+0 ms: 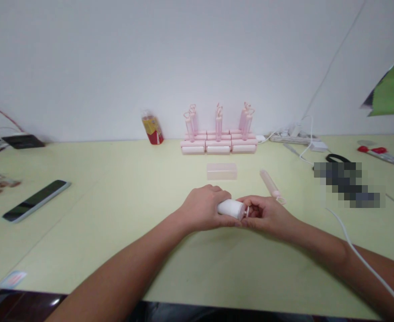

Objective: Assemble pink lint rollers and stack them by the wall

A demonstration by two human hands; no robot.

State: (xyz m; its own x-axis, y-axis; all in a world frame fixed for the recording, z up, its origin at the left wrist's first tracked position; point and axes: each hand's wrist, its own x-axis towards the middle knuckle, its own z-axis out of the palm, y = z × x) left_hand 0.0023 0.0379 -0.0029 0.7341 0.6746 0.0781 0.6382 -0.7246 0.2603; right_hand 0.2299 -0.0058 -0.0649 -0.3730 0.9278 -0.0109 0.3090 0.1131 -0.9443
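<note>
My left hand (206, 208) is wrapped round a lint roller (229, 209) with a white paper roll, held lying sideways above the table. At its right end, the fingers of my right hand (267, 214) pinch a thin pale frame part that sticks out of the pink end cap. Just beyond the hands lies a translucent pink cover (221, 171). A pink tube-shaped handle (270, 184) with a loop at its end rests behind my right hand. Further back, several pink lint rollers (218, 146) sit in rows, some with upright handles (219, 125).
A red and yellow packet (152, 128) stands against the wall. On the left lies a phone (36, 201). To the right are a power strip (292, 137), red-handled scissors (381, 154) and a black strap (339, 158). A white cable (358, 255) crosses above my right forearm.
</note>
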